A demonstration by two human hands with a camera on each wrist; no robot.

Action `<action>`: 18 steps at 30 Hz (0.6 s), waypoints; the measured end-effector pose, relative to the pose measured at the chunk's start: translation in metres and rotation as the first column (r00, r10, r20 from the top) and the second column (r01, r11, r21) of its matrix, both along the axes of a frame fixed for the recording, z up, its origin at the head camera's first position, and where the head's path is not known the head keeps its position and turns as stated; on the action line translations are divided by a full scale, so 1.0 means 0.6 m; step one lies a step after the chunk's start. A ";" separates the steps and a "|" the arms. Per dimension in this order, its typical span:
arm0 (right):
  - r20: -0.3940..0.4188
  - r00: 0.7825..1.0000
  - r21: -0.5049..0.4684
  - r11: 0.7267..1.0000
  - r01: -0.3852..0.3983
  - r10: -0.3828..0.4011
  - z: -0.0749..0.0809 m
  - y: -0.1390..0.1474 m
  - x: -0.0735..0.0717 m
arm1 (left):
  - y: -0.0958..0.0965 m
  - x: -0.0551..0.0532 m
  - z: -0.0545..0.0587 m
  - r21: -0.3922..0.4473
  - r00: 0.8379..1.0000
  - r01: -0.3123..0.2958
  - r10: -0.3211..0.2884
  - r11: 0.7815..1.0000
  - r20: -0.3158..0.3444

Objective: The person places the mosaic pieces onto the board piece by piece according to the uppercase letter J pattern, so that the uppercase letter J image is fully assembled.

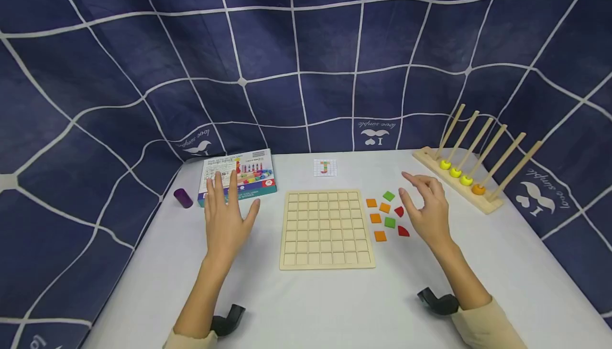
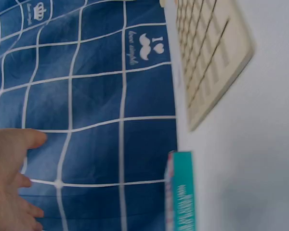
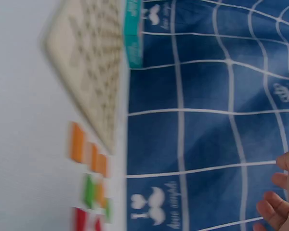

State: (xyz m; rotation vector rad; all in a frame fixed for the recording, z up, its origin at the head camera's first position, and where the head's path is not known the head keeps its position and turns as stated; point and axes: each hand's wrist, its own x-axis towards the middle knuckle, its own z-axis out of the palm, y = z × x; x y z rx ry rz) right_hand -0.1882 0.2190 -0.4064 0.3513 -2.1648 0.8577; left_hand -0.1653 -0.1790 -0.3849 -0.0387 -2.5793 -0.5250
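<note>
My left hand (image 1: 226, 227) hovers with fingers spread in front of a boxed set (image 1: 239, 176), holding nothing. On the other side, my right hand (image 1: 429, 212) is raised beside several small coloured tiles, its fingers loosely bent and nothing in them. Between the hands lies a square wooden grid board (image 1: 326, 230). The tiles right of the board include orange squares (image 1: 375, 218), green squares (image 1: 389, 222) and red quarter-rounds (image 1: 403, 231). Behind the board is a small pattern card (image 1: 325, 168) with a coloured figure on a grid.
A wooden rack with upright pegs (image 1: 492, 205) stands at the back right, yellow and orange beads low on its pegs. A dark purple cylinder (image 1: 183, 198) lies at the far left. A blue checked cloth (image 1: 325, 46) hangs behind the white table (image 1: 330, 306).
</note>
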 end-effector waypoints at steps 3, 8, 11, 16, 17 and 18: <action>0.054 0.998 -0.058 0.998 0.015 -0.012 -0.032 -0.001 0.000 | 0.007 0.005 -0.023 0.043 0.999 0.026 -0.025 0.999 -0.021; 0.244 0.970 -0.051 0.999 0.017 -0.004 -0.075 0.009 -0.011 | 0.015 0.016 -0.064 0.047 0.994 0.095 -0.097 0.994 0.051; 0.374 0.927 0.004 1.000 -0.012 0.010 -0.092 0.018 -0.020 | 0.017 0.020 -0.089 0.044 0.981 0.153 -0.157 0.987 0.118; 0.530 0.845 0.084 0.988 -0.126 0.063 -0.107 0.026 -0.052 | 0.023 0.025 -0.123 0.010 0.937 0.271 -0.266 0.963 0.225; 0.547 0.834 0.093 0.984 -0.149 0.075 -0.109 0.026 -0.061 | 0.025 0.026 -0.128 0.012 0.926 0.294 -0.287 0.956 0.247; 0.560 0.824 0.098 0.981 -0.169 0.086 -0.111 0.026 -0.070 | 0.027 0.027 -0.132 0.020 0.911 0.315 -0.308 0.949 0.273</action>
